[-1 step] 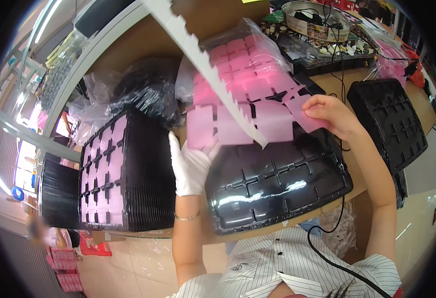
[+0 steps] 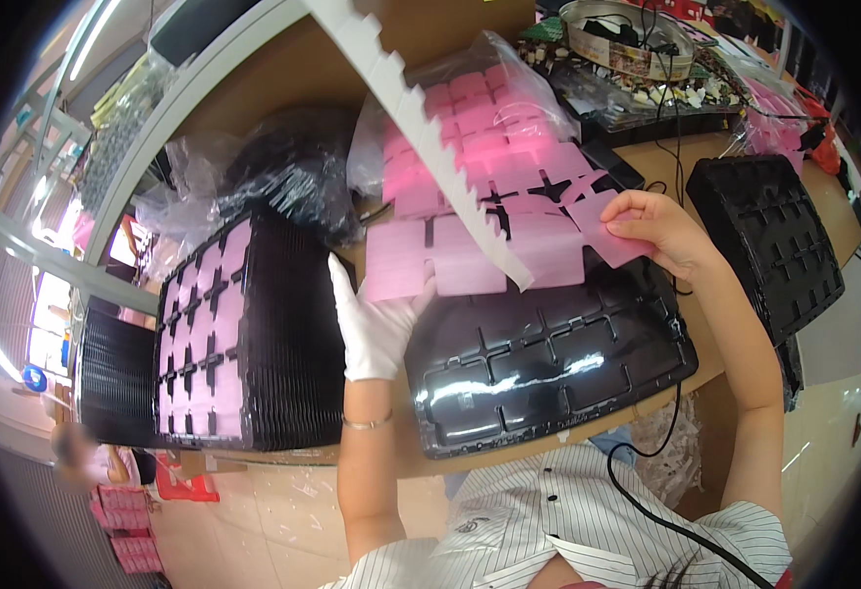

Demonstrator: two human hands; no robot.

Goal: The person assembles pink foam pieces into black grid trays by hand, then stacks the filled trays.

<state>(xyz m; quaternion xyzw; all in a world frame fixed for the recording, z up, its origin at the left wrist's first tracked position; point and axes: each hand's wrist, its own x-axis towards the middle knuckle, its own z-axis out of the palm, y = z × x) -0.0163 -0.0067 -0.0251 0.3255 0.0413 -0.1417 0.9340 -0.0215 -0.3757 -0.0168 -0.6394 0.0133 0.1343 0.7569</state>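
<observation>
A thin pink sheet [image 2: 465,260], slotted and divided into rectangular panels, spans the space between my hands. My right hand [image 2: 651,231], bare, pinches its right end between thumb and fingers. White-gloved, my left hand [image 2: 376,339] reaches under the sheet's near left part. Its thumb stands apart from the sheet, and the sheet partly hides its fingers. Just below the sheet, a glossy black moulded tray [image 2: 568,363] with cross-shaped ridges lies on the table. Behind it, more pink slotted sheets [image 2: 484,147] lie in a pile, partly within a clear plastic bag [image 2: 367,162].
A white serrated strip [image 2: 421,133] cuts diagonally across the view. To the left stands a tall stack of black trays [image 2: 293,344] with pink on its face. More black trays [image 2: 769,245] lie at right. A round tin [image 2: 637,59] and cables sit far right.
The pink sheet has come slightly nearer and lower at its left side. Both hands keep almost the same places, and the whole view has shifted a little.
</observation>
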